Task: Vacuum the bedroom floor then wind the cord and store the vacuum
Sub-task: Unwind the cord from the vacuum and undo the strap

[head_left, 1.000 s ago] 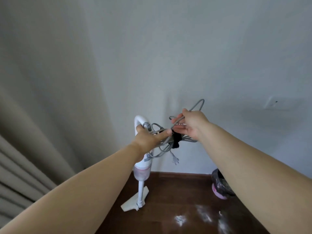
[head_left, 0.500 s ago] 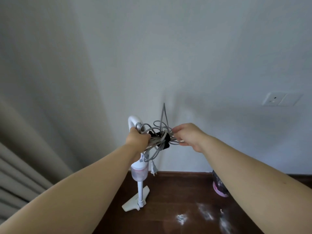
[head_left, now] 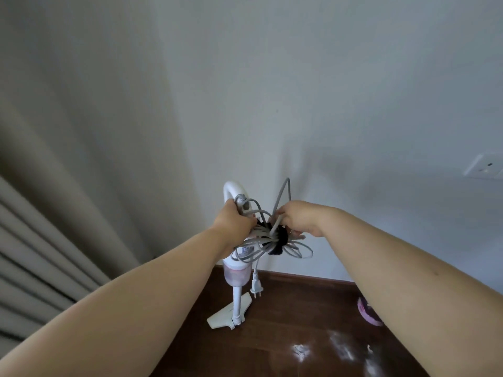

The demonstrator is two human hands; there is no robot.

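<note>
Since the earlier frame the right hand has been brought in onto the black strap. Cord gripped by left hand beside the vacuum; strap pinched by right. Loops best held tight while strapped.

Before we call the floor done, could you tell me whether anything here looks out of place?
Yes: white powdery patches lie on the dark wood floor right of the vacuum, which looks odd beside a cord already bundled.
</note>
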